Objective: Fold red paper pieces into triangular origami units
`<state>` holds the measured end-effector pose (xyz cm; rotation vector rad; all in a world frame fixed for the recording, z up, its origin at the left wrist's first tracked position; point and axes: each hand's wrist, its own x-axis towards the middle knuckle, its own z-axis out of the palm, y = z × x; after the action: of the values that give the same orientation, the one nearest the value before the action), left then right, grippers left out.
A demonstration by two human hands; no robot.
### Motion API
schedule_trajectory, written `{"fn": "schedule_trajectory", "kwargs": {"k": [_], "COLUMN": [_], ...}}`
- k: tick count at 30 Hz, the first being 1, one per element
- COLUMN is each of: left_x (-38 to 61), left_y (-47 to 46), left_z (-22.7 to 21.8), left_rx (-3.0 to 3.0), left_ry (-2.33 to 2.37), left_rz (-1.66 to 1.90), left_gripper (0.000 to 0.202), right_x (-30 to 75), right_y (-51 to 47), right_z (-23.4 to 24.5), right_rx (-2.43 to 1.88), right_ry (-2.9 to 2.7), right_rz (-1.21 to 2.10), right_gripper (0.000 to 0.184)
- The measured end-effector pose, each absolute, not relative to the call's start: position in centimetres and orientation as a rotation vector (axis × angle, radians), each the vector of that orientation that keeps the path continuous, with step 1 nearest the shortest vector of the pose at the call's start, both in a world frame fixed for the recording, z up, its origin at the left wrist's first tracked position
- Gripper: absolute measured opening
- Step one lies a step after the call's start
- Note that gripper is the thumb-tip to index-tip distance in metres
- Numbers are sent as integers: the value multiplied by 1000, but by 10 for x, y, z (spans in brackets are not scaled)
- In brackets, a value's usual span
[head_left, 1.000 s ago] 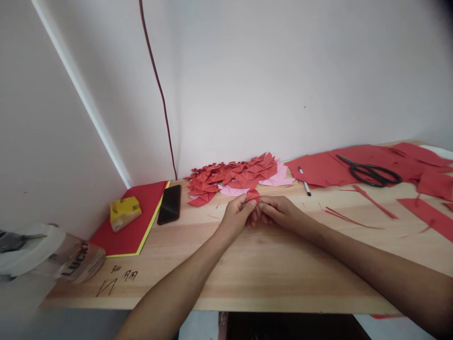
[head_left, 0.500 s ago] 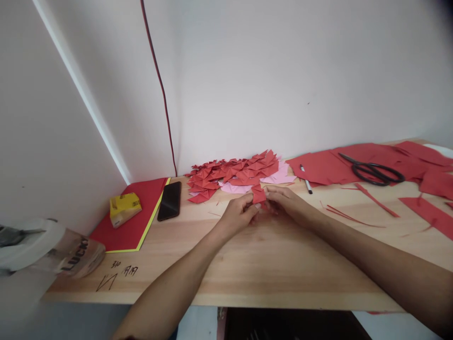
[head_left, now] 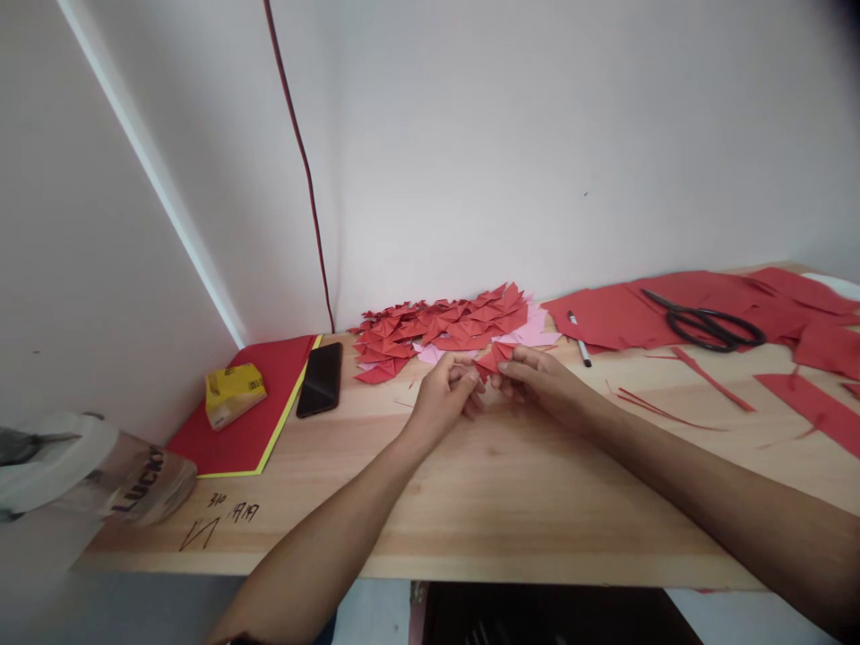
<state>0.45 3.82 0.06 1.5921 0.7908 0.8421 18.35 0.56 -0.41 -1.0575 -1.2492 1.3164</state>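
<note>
A small folded red paper piece point(head_left: 493, 356) is pinched between both of my hands just above the wooden table point(head_left: 497, 502). My left hand point(head_left: 443, 399) grips its left side with curled fingers. My right hand point(head_left: 541, 382) holds its right side with thumb and fingers. Right behind them, against the wall, lies a pile of folded red paper pieces point(head_left: 440, 330) on top of some pink paper point(head_left: 534, 333).
Red paper sheets point(head_left: 608, 318) with black scissors point(head_left: 712, 324) and a pen point(head_left: 579, 344) lie at the right, along with thin red strips point(head_left: 712, 382). A black phone point(head_left: 321, 380), a red folder point(head_left: 252, 425) carrying a yellow box point(head_left: 233, 391), and a plastic bag point(head_left: 81, 470) sit at the left. A red cable point(head_left: 302, 170) runs down the wall.
Both hands have lifted the red piece slightly and turned it; it now shows two pointed flaps instead of a flat square. The view shifted a little.
</note>
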Motion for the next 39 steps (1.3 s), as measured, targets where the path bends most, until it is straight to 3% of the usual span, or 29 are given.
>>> {"fn": "schedule_trajectory", "kwargs": {"k": [9,19,39], "left_x": [11,8,3], "left_y": [35,39,42], "left_z": [-6,-5,7], "left_rx": [1320,1331,1298], "left_ry": [720,787,830], "left_rz": [958,998,1035], "left_gripper": [35,22,20], "right_x": [185,185,189], "right_y": [13,13,15], "right_z": [-14,-14,-16], "right_rx": [-1034,-1058,-1125], "right_ry": [-1045,-1122,-1234], "right_rz": [1387,1405,1289], "right_gripper": [31,26,29]}}
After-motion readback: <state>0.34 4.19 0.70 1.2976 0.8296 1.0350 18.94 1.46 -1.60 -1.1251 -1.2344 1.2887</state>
